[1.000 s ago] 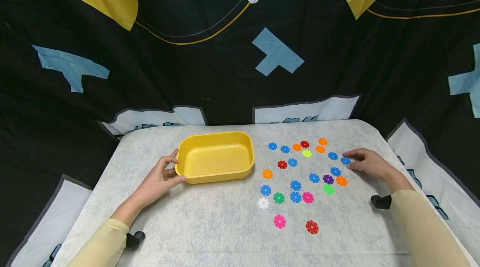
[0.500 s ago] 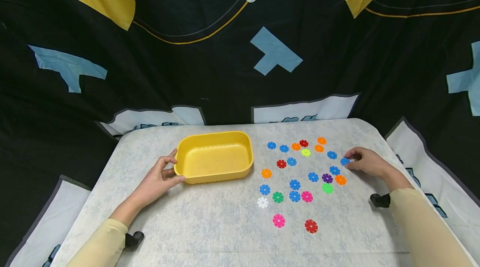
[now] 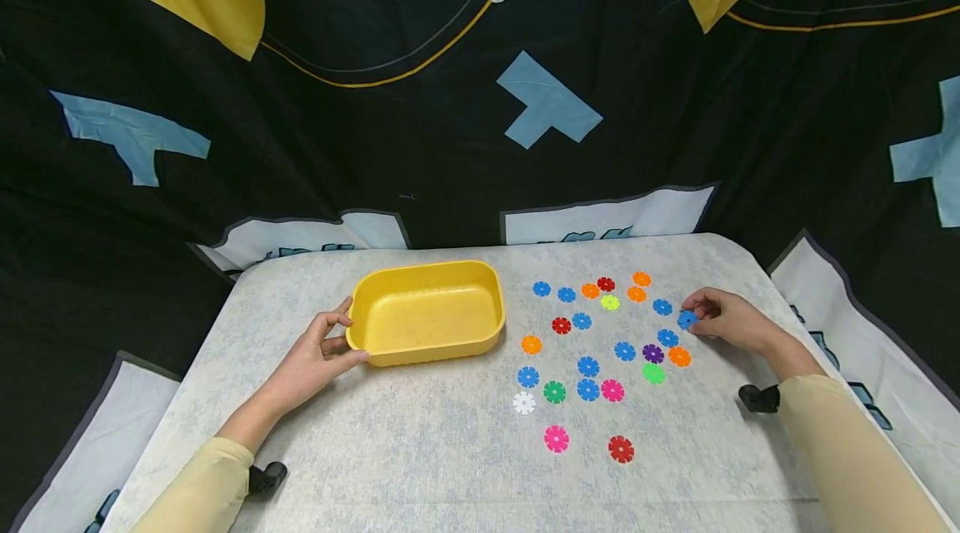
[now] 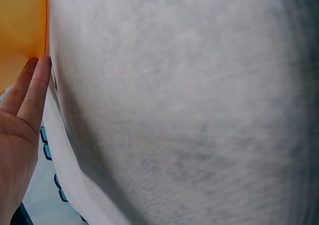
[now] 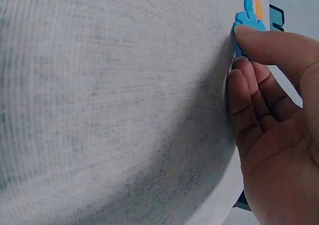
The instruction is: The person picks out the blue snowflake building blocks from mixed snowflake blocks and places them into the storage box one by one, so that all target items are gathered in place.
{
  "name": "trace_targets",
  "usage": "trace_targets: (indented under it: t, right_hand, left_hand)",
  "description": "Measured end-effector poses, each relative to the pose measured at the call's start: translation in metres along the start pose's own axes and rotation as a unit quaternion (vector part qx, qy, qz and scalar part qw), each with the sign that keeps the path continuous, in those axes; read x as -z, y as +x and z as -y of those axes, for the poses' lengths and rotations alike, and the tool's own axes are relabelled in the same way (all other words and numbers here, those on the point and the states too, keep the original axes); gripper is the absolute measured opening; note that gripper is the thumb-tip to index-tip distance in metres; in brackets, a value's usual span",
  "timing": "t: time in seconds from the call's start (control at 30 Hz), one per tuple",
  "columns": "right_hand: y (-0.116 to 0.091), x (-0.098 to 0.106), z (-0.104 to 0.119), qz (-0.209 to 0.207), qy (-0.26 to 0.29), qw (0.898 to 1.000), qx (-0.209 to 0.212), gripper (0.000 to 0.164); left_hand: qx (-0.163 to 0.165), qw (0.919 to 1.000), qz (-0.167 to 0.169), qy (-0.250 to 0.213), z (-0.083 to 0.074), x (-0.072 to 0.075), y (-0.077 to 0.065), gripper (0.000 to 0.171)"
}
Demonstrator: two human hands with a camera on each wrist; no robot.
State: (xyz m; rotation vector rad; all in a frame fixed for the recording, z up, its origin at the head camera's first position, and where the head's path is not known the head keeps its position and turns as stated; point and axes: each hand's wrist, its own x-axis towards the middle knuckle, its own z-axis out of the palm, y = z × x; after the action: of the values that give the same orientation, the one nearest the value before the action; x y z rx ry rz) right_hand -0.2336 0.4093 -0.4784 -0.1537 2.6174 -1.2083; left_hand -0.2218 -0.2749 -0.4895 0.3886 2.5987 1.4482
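Observation:
At the right of the head view my right hand (image 3: 727, 320) pinches a blue notched plastic disc (image 3: 687, 320), a snowflake-style building piece. The right wrist view shows the thumb on this blue disc (image 5: 248, 21), with the fingertips beneath it near the cloth. My left hand (image 3: 311, 358) rests against the left end of a yellow rectangular tray (image 3: 427, 356), thumb at its near left corner. In the left wrist view, two straight fingers (image 4: 36, 93) touch the tray's orange-looking wall (image 4: 22, 20). No pieces show inside the tray.
Several more notched discs lie flat between tray and right hand, among them a purple disc (image 3: 653, 353), a white disc (image 3: 524, 403) and a red disc (image 3: 621, 449). A pale cloth (image 3: 390, 450) covers the table. A dark curtain (image 3: 420, 158) hangs behind.
The thumb and fingers of my right hand have closed on the blue disc, which now looks slightly tilted. The left hand and tray stay put; the whole view shifts slightly.

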Motion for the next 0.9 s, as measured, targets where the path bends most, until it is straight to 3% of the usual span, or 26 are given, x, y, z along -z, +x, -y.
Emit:
trace_targets:
  t: [0.27,0.5,0.9]
  right_hand:
    - [-0.0018,0.0028,-0.0022,-0.005,-0.001,1.0,0.0,0.039]
    - [-0.0022,0.0074,-0.0042,-0.007,0.012,1.0,-0.025,0.038]
    - [-0.0016,0.0074,-0.0058,-0.004,0.097,0.994,-0.046,0.047]
  left_hand:
    - [-0.001,1.0,-0.001,0.001,0.0005,-0.0001,0.0001,0.064]
    - [-0.001,1.0,-0.002,-0.003,0.0005,0.0003,0.0011,0.063]
    - [0.001,1.0,-0.005,0.003,0.0003,-0.0002,0.0011,0.063]
